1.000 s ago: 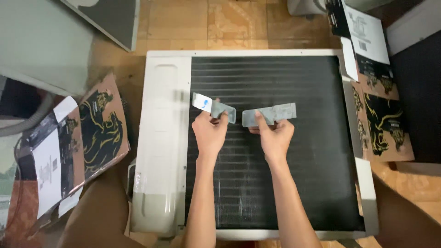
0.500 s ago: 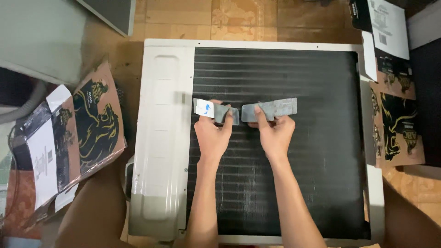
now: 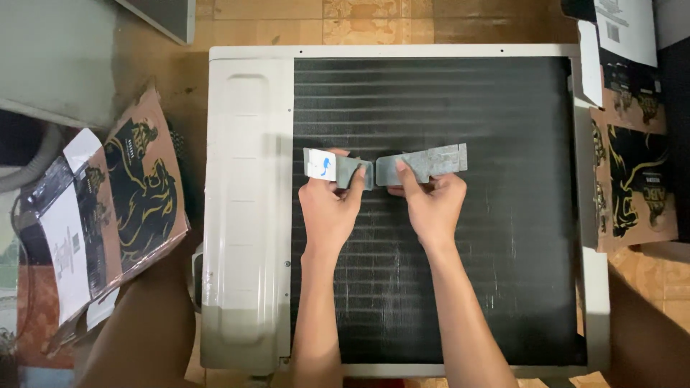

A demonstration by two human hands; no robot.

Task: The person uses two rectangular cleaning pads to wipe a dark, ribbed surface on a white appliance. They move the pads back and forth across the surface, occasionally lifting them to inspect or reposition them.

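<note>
A big white box (image 3: 248, 215) with a black grille (image 3: 503, 215) lies flat on the floor. 2 hands are over the middle of the grille. The left hand (image 3: 329, 208) is closed on a grey metal piece with a blue mark (image 3: 327, 167). The right hand (image 3: 431, 205) is closed on a longer grey metal piece (image 3: 431, 162). The 2 pieces almost meet end to end, just above the grille. Flat cardboard with black and gold print (image 3: 136, 194) lies on the floor to the left, and more cardboard (image 3: 632, 187) lies on the right.

L strip (image 3: 336, 167) & R strip (image 3: 422, 164) now level, inner ends nearer
</note>
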